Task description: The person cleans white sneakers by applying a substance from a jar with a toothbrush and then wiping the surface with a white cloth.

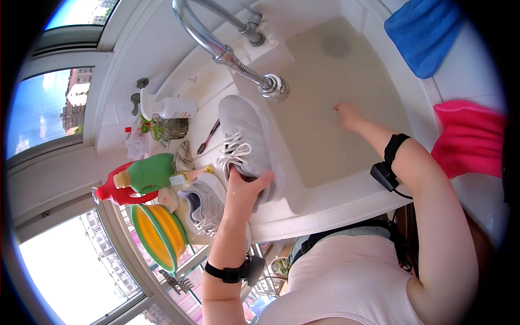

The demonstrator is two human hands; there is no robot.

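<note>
My left hand [245, 185] grips a grey sneaker [247, 140] with white laces by its heel opening, some fingers hidden inside. The shoe rests on the sink's left ledge, toe pointing away from me. My right hand [350, 115] is at the cloudy water [325, 142] in the white sink [290, 195]; its fingers are mostly hidden, so I cannot tell what they hold. Left of the held shoe sits a second grey sneaker [203, 203]. Nearby lie a yellow-handled brush [187, 177] and a toothbrush [209, 137].
A chrome faucet [203, 32] arches over the sink. Along the left stand a spray bottle [172, 107], a glass jar [174, 128], a green bottle [152, 172], a red bottle [115, 185] and yellow-and-green basins [156, 231]. Blue [424, 36] and pink cloths [467, 138] hang at right.
</note>
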